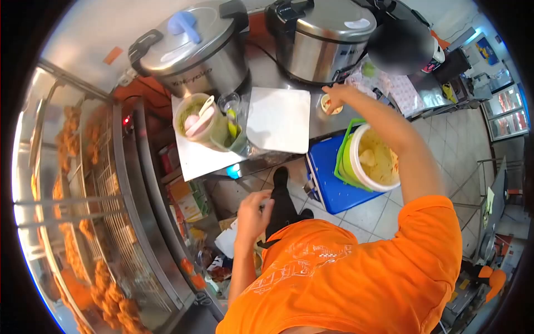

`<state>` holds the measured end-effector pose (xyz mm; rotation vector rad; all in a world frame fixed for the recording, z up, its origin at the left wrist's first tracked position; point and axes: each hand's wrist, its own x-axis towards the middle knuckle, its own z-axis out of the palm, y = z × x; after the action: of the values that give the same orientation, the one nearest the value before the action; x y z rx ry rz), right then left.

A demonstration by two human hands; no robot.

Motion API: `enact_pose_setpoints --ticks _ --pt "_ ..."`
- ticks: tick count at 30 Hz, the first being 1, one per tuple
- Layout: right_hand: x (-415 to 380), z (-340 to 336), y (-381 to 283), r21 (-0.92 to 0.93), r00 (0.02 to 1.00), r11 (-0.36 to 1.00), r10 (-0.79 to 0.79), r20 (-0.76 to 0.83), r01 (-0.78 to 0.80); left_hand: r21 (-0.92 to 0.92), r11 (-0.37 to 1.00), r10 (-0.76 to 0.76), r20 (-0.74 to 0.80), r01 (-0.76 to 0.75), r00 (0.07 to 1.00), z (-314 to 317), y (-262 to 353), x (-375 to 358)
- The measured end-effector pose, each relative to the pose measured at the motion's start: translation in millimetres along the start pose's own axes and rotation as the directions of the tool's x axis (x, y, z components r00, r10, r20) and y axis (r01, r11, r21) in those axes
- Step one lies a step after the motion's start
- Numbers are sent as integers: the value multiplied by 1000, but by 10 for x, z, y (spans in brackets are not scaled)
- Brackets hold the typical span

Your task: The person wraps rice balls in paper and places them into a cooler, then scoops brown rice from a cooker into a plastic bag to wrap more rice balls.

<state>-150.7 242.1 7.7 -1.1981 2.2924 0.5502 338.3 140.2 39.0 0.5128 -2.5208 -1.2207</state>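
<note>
"Where were our hands?"
"Our left hand was loosely curled, holding nothing we could see. Our right hand reached past the bucket, fingers at a small cup; we couldn't tell whether they pinched it."
"How far had we got?"
"The cup had some food in it, and the open bucket, on a blue cooler, held plenty more."
"And around us?"
"A white board lay left of the bucket on the steel counter, with a cooker beyond and a lit fridge far right."
</note>
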Motion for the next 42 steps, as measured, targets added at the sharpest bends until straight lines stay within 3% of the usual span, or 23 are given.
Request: enact_pose_setpoints --ticks 7,10,12,14,15,17,19,21,22,23,24,25,27,29,30,31,34,35,36,38,40,41,42 --pt "596 545 44 -39 994 998 -41 106 45 -371 917 21 412 147 911 486 242 1096" --pt "405 566 184 46 975 980 -189 -113 195 -391 864 18 654 317 756 766 394 1307" --pt "-379 -250 175 321 971 917 -212 -113 237 -342 891 26 695 298 719 1005 546 1401" --pt "-1223 -633 245 390 917 853 -221 -331 346 -222 952 54 798 209 600 1219 725 1475" --pt "-1538 -548 487 430 900 804 -279 -334 410 -160 965 24 841 207 540 1300 835 1500" --pt "-2278 -554 528 651 938 678 -285 -196 342 -103 977 -17 838 188 546 1461 994 1433" --pt "-2752 -184 665 741 978 648 -204 -54 176 19 988 -118 737 154 666 1607 1170 1334" --pt "-2881 268 864 465 945 825 -246 -216 321 36 994 -106 611 107 785 1830 1200 1231" --pt "-2851 511 863 454 934 817 -296 -200 356 40 987 -149 590 155 793 1863 1229 1162" --pt "-2899 726 858 502 936 843 -6 -351 194 53 981 -186 495 185 848 1841 1281 1106" --pt "-2920 918 894 576 836 816 290 -465 38 60 975 -218 397 212 891 1862 1303 1043" --pt "-2921 1082 960 564 837 823 264 -480 63 63 973 -231 372 224 899 1911 1320 958" --pt "-2851 1349 1145 900 952 391 299 73 -192 58 941 -337 192 332 922 1958 1377 786" --pt "-2664 1643 1333 967 964 34 95 250 -254 21 915 -400 176 403 899 2063 1408 595" --pt "-2486 1859 1589 956 954 -10 61 292 -292 -78 951 -303 -26 301 953 2254 1367 445" --pt "-2603 1620 1320 954 956 72 22 291 -292 -143 974 -207 -236 177 950 2363 1339 333" --pt "-2640 1468 1164 944 954 166 -51 297 -285 -173 971 -232 -497 166 836 2295 1358 -143" --pt "-2623 1491 1159 951 963 173 -28 267 -258 -209 958 -278 -490 198 827 2315 1208 -294" --pt "-2645 1477 1119 954 969 183 -16 246 -239 -319 913 -382 -441 256 813 2274 1019 -496" --pt "-2731 1426 991 957 980 225 -30 197 -185 -426 726 -682 -347 540 644 2299 445 -881" --pt "-2731 1512 994 953 986 261 -21 167 -156 -668 519 -849 -330 534 412 2703 -593 -1350" --pt "-2820 1486 855 940 989 316 -27 149 -133 -847 178 -953 -21 501 302 2869 -1207 -1638" --pt "-2966 1428 635 936 991 333 -34 128 -109 -971 -217 -956 232 101 181 2819 -1373 -1963"
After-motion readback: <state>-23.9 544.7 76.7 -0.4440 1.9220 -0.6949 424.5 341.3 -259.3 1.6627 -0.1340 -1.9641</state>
